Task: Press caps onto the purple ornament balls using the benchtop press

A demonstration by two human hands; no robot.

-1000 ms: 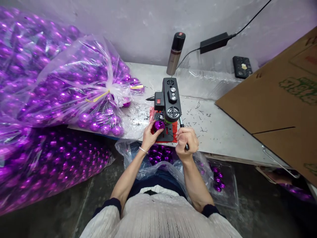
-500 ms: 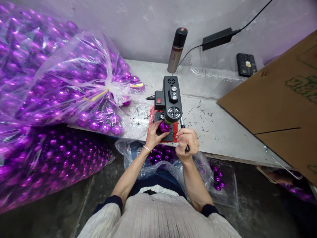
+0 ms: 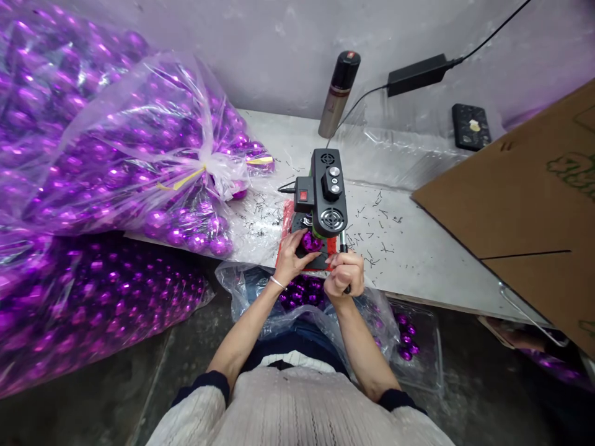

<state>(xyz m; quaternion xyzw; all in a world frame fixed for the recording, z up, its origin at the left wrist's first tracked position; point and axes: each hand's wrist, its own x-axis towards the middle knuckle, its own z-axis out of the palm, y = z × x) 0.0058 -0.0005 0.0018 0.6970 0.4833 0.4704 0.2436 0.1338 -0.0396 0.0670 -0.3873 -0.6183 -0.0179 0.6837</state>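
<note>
My left hand [image 3: 292,257] has its thumb and fingers around a shiny purple bauble [image 3: 311,241], which sits under the head of a small black press machine [image 3: 328,192]. The machine carries round grilles, silver buttons and a red switch. My right hand [image 3: 344,274] is wrapped round the black grip of the machine's metal lever [image 3: 343,241], at its right side. Beneath the machine lies a red mat [image 3: 286,217]. More purple baubles [image 3: 302,292] lie in a clear plastic bag on my lap. The underside of the held bauble is hidden.
Large clear bags of purple baubles [image 3: 106,136] fill the left side. A bottle [image 3: 339,93], a black power adapter [image 3: 417,75] and a dark phone-like object [image 3: 471,127] are at the back. A cardboard box [image 3: 515,210] stands right. Small dark scraps litter the white table [image 3: 418,260].
My right hand has moved slightly left and down with the lever. My left hand stays on the bauble. The whole view has shifted a little.
</note>
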